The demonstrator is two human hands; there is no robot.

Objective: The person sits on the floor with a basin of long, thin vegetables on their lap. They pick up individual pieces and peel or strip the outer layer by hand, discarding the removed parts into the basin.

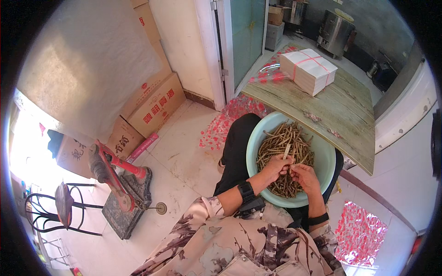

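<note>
A pale green plastic basin [253,148] rests on my lap, between my legs in black trousers. Many thin brown stick-like stalks or pods [276,141] fill it in a loose heap. Over the heap, my left hand [278,165] has its fingers closed around the lower end of a pale flat strip [286,151], which points up and away from me. Close beside it, my right hand [305,177] pinches with thumb and finger at a thin brown stalk; its far end blends into the heap. The two hands' fingertips nearly meet.
A wood-patterned tabletop [345,103] overhangs the basin's far right rim and bears a tied stack of white paper [307,69]. Cardboard boxes [155,107] line the wall at left. A red machine on a stone base [127,207] and a black metal chair [65,207] stand at lower left.
</note>
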